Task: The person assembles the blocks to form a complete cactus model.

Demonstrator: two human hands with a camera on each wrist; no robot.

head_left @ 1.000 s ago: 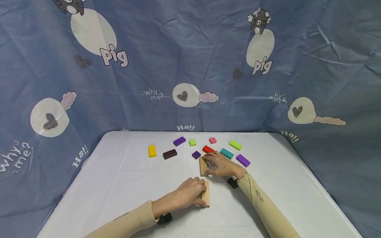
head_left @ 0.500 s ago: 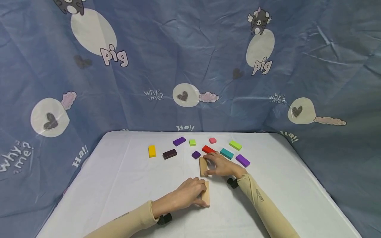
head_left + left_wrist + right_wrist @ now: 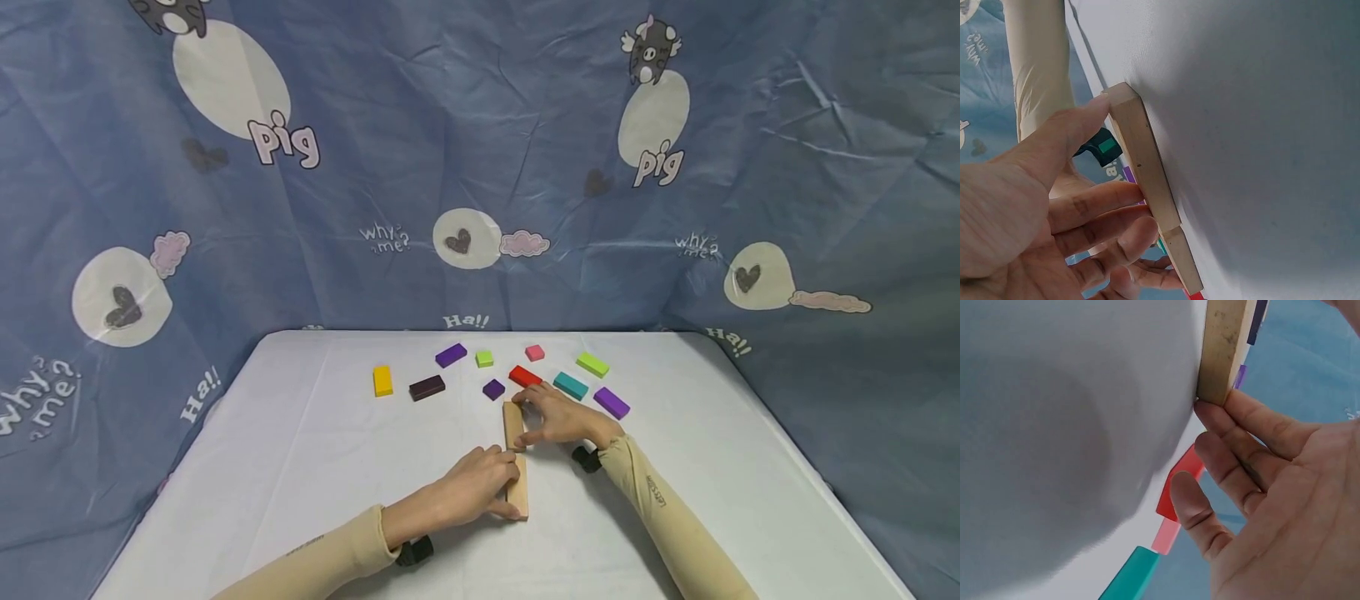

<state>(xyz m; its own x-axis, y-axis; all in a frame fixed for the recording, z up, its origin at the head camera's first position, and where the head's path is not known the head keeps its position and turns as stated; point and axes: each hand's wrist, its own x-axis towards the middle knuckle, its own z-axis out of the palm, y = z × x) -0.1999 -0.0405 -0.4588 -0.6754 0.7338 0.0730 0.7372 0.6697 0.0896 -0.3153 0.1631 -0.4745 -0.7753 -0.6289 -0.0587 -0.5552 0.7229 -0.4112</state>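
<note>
Two plain wooden blocks lie end to end in a line on the white table [image 3: 337, 467], their short ends meeting. My left hand [image 3: 474, 485] holds the near wooden block [image 3: 519, 490] by its ends, thumb at the front and fingers at the back. In the left wrist view its thumb touches one end of that near block [image 3: 1141, 159]. The far wooden block [image 3: 513, 423] is pinched lengthwise by my right hand [image 3: 558, 415], thumb near the joint and fingertips at the far end. The right wrist view shows those fingertips against the block's end [image 3: 1221, 356].
Beyond the hands lie several coloured blocks: yellow [image 3: 383, 381], dark brown [image 3: 427, 388], red [image 3: 524, 377], teal [image 3: 571, 386], and purple [image 3: 612, 403]. A small dark purple block [image 3: 493, 389] lies close to the far wooden block. A blue patterned cloth [image 3: 480, 167] hangs behind the table.
My right hand has drawn the far wooden block slightly toward me, closing the gap to the near block. The left hand and its block have stayed in place.
</note>
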